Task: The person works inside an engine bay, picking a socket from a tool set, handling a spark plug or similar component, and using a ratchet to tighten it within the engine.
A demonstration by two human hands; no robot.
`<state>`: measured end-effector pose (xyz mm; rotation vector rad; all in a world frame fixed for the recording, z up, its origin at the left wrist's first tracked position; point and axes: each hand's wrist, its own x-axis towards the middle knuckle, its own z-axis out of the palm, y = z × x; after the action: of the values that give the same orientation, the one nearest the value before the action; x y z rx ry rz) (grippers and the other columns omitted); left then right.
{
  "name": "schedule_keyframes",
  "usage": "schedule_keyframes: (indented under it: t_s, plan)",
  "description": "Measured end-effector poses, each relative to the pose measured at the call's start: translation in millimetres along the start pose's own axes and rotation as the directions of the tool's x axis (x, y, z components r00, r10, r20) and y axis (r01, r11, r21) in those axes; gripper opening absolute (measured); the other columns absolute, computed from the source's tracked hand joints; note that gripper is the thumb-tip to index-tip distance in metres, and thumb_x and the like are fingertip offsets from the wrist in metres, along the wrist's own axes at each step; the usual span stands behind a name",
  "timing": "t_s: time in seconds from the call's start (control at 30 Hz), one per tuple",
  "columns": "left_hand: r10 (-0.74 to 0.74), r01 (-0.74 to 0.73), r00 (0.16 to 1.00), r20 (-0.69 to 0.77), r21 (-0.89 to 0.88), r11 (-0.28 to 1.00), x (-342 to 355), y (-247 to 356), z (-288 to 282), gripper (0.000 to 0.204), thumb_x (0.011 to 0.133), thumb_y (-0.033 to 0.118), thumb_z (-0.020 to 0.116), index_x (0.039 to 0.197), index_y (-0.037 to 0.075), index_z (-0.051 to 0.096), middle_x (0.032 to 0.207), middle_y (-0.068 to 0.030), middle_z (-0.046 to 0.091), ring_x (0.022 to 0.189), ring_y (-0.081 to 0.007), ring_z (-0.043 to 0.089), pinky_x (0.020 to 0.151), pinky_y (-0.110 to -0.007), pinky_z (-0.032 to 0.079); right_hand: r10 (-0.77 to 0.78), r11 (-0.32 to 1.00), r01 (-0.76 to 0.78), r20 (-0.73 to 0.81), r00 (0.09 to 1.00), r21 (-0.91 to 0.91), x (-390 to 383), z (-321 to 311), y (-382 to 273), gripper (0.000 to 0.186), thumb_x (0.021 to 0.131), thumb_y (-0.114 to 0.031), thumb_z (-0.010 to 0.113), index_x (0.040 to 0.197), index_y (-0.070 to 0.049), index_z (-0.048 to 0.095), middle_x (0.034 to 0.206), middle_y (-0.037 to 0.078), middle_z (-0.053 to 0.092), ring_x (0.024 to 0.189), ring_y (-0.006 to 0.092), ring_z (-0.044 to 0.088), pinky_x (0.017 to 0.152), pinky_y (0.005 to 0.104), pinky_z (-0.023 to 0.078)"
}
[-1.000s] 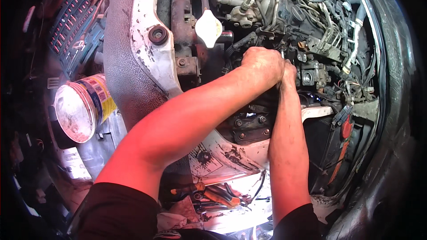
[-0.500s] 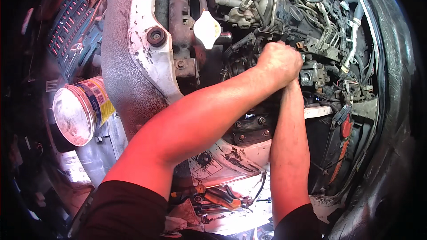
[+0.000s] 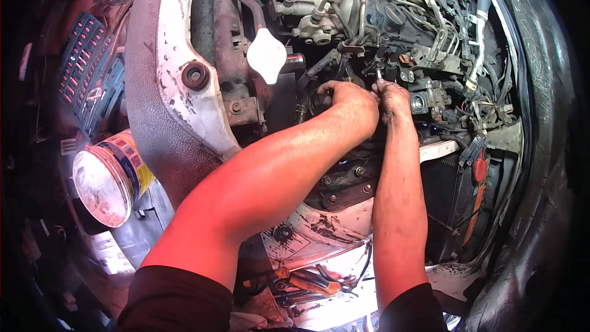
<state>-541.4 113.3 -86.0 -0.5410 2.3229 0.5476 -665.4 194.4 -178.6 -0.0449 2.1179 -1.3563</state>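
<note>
Bent fingers on my left hand (image 3: 353,103) curl down among dark engine parts, just left of my right hand; what they hold is hidden. My right hand (image 3: 392,97) is closed on a slim silver tool shaft (image 3: 380,75), which points up into the engine. Beside it on the right is a metal housing (image 3: 419,103) with a round opening. A white diamond-shaped cap (image 3: 266,55) sits to the upper left. Below my hands is a dark bracket (image 3: 346,185) with several bolts.
A blue socket case (image 3: 86,55) lies at the left, above a bucket (image 3: 103,185) on its side. Orange-handled pliers (image 3: 313,281) and other tools lie near the lower edge. The painted front panel (image 3: 184,104) and dark right fender (image 3: 541,147) border the engine bay.
My left hand has moved left and down from over my right hand, uncovering it and the silver shaft. The view has shifted, so the cap and bucket appear lower.
</note>
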Motion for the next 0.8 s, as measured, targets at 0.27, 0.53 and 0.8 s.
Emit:
schedule_keyframes:
  t_s: [0.27,0.53,0.8]
  plan:
    - [0.063,-0.088,0.988,0.14,0.182,0.979,-14.0,15.8,11.4,0.036,0.092,0.021,0.068,0.126,0.007,0.07,0.128,-0.0101,0.068,0.113,-0.0325,0.066,0.086,-0.062,0.052,0.239,0.87,-0.269,0.124,0.963,0.414,-0.2,2.4,-6.1,0.009,0.092,-0.009,0.064,0.093,-0.001,0.061,0.076,0.01,0.067,0.057,0.0175,0.061,0.046,0.0295,0.05]
    - [0.115,-0.129,0.989,0.093,0.158,0.979,-12.1,19.1,13.2,0.035,0.091,0.02,0.068,0.122,0.006,0.072,0.128,-0.0122,0.069,0.113,-0.0333,0.067,0.085,-0.06,0.052,0.129,0.744,-0.202,0.159,0.979,0.637,5.8,1.3,9.3,0.023,0.092,0.003,0.055,0.114,0.005,0.051,0.095,0.017,0.063,0.082,0.0239,0.067,0.069,0.0354,0.058]
    - [0.135,-0.148,0.987,0.091,0.162,0.976,-7.9,17.6,8.8,0.033,0.087,0.02,0.072,0.118,0.008,0.074,0.127,-0.0107,0.07,0.114,-0.0325,0.068,0.074,-0.057,0.055,0.122,0.735,-0.09,0.0,0.993,0.672,11.4,14.7,17.6,0.01,0.081,0.008,0.058,0.088,0.001,0.059,0.083,0.014,0.065,0.067,0.0229,0.067,0.06,0.0321,0.059]
